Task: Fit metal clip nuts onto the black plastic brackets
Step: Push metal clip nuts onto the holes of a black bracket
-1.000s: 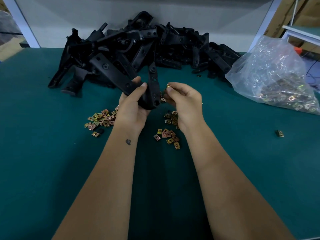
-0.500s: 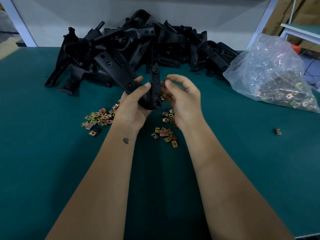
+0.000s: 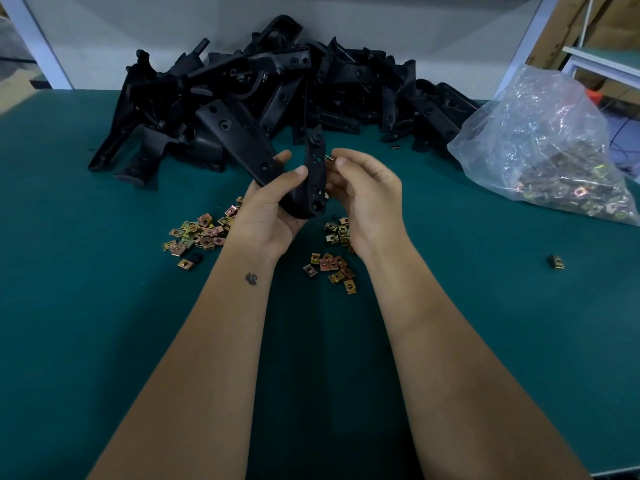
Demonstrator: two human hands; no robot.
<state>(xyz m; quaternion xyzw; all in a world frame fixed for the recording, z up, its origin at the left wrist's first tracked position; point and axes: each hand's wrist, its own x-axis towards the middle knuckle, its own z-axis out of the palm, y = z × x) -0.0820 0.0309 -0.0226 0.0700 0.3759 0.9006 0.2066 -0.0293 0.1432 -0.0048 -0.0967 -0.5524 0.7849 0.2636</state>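
Note:
My left hand (image 3: 268, 209) grips a black plastic bracket (image 3: 313, 178) above the green table, one arm of it standing upright and the other slanting up to the left. My right hand (image 3: 367, 195) pinches a small metal clip nut (image 3: 329, 158) at the right edge of the upright arm, near its top. Loose clip nuts lie in two patches on the table: one pile (image 3: 201, 233) left of my left wrist, another (image 3: 334, 261) between my forearms.
A heap of black brackets (image 3: 287, 88) fills the back of the green table (image 3: 104, 341). A clear plastic bag of clip nuts (image 3: 547, 143) sits at the right. One stray nut (image 3: 556, 262) lies alone at the right. A white wall rises behind.
My right hand has carried the clip nut left and up against the upright arm's edge. The left hand raised the bracket slightly.

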